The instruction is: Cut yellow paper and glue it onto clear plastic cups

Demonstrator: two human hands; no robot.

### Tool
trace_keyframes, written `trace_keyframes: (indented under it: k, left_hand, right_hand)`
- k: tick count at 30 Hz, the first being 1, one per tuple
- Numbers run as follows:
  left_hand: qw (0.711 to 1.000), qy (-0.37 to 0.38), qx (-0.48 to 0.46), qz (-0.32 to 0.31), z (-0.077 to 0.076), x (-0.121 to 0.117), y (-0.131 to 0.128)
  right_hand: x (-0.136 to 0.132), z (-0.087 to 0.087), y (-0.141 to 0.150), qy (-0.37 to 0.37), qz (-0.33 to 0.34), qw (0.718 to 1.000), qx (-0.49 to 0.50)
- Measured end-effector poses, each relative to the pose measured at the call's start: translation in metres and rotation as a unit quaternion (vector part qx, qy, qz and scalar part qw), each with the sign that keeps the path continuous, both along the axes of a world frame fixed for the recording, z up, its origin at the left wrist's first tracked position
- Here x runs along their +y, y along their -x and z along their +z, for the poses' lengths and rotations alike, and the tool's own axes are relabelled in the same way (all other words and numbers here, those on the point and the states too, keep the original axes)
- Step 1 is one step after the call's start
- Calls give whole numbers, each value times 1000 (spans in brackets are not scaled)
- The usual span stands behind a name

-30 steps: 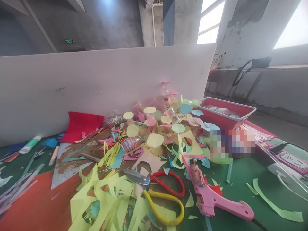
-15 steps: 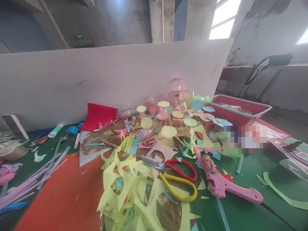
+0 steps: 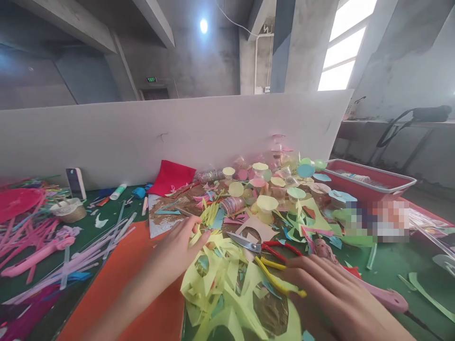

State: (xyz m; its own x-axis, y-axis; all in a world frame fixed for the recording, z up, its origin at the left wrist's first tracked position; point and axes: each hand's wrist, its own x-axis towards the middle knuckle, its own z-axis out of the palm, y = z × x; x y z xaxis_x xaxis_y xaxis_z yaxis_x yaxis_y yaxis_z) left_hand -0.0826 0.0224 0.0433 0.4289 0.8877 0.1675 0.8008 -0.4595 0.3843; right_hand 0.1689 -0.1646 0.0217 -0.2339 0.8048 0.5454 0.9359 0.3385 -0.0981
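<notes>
My left hand [image 3: 185,244] is over the left side of a heap of yellow paper scraps [image 3: 227,303], its thumb and forefinger apart and nothing visible between them. Pale yellow strips [image 3: 210,214] lie just past the fingertips. My right hand [image 3: 330,289] stretches over the handles of a pair of scissors [image 3: 272,270], one red and one yellow, and hides their right ends. Its fingers look extended; whether they touch the handles is unclear. Partly under that hand lies a pink glue gun [image 3: 389,298].
Plastic cups topped with paper discs [image 3: 267,203] cluster behind the scraps. A red bin [image 3: 373,182] stands at the right back, against a white upright board [image 3: 213,132]. Orange sheet [image 3: 124,284], pink strips [image 3: 24,232], a phone [image 3: 75,183] and a second pink glue gun [image 3: 39,255] are left.
Both hands have come into view from below, the left toward the yellow scraps, the right over the scissors. The view has swung left, bringing in more of the table's left side.
</notes>
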Motion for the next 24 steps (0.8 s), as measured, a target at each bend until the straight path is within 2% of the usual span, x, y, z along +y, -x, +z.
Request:
trace_keyframes:
  k: [1,3,6,8,12,15,18,20,24]
  left_hand:
    - [1000,21,14,5,-2,6,-3]
    - [999,42,18,0,-7,13,-5]
    - [998,59,-8,-30,-14,18,-3]
    - [994,84,-41,-52,-17,20,0]
    - [986,115,-86,-91,-18,24,5]
    - [988,86,-81,-95,-15,27,9]
    - [992,9,-94,-88,-10,33,11]
    - [991,-39,-103,-69,-5,40,14]
    - [995,-75,-69,-21,1,59,26]
  right_hand:
    - [12,3,4,39,16,999,-16]
    - [35,3,8,71,7,995,-67]
    - [64,-5,6,120,-10,982,-145]
    - [77,-12,3,134,-20,976,-170]
    - [87,-21,2,138,-50,977,-153]
    - [88,-25,5,130,-56,981,-136]
    - [88,-28,6,126,-55,983,-124]
    - [88,-30,5,126,-54,983,-120]
    - [88,-32,3,129,-51,984,-116]
